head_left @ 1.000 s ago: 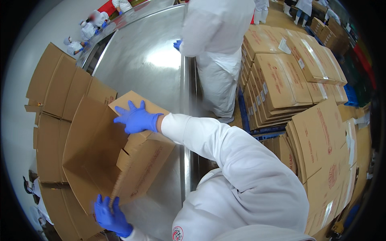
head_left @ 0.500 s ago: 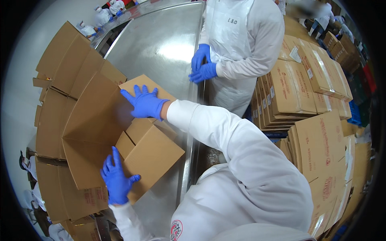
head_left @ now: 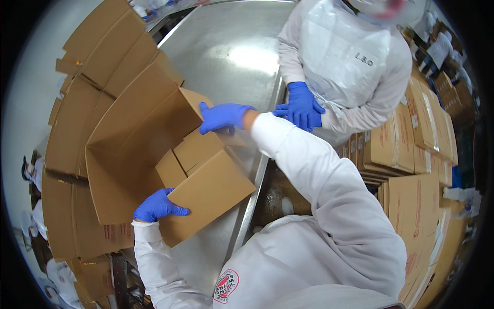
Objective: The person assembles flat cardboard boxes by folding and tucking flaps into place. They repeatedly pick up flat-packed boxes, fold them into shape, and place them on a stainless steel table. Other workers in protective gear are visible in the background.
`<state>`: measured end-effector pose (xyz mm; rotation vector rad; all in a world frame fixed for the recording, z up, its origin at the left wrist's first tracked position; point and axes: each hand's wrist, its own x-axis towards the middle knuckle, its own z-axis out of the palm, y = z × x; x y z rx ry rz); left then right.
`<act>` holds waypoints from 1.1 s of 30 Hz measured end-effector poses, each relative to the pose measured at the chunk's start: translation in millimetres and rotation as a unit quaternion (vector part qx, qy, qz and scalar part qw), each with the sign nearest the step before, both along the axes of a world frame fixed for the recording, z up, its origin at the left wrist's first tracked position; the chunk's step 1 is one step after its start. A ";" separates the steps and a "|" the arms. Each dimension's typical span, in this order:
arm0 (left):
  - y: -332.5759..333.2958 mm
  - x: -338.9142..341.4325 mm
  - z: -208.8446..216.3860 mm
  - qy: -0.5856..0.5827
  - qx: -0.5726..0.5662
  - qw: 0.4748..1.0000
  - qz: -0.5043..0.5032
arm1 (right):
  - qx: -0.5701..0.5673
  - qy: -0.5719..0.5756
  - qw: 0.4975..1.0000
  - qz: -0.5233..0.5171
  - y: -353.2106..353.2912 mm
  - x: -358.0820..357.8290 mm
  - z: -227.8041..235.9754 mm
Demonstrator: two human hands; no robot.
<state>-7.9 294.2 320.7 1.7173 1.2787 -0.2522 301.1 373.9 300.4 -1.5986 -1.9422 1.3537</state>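
A brown cardboard box (head_left: 213, 195) stands tilted on the steel table, with its open mouth and inner flaps in view. My left hand (head_left: 157, 206), in a blue glove, is closed over the box's near wall, its thumb lying on the outside. At the box's far side, my right hand (head_left: 224, 117), gloved the same, is bent around the edge of a raised flap (head_left: 193, 100). Part of that flap and several right fingertips are hidden. Smaller flaps (head_left: 198, 149) lie folded inward at the box's right end.
Steel table (head_left: 216, 38) runs away beyond the box. Tall opened cartons (head_left: 64, 136) crowd the left. Across the table edge stands a co-worker in a white apron (head_left: 339, 51), blue-gloved hands (head_left: 303, 108) together. Stacked flattened cartons (head_left: 411, 206) fill the right.
My left hand, spread beside the box's near wall before, has closed over it. My right hand has gone from lying flat on the far flap to bending round its edge. The view has shifted.
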 end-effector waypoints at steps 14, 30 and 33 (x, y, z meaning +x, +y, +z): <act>-10.7 7.9 6.4 0.034 0.042 0.999 0.000 | 0.091 0.053 0.994 -0.019 -38.2 -0.2 -3.5; -118.8 80.3 31.5 0.038 0.195 0.978 -0.062 | 0.046 -0.202 0.892 0.401 -103.1 -16.0 12.4; -139.2 80.8 57.5 0.092 0.386 0.913 -0.099 | 0.128 -0.205 0.890 0.388 -107.3 -14.4 9.4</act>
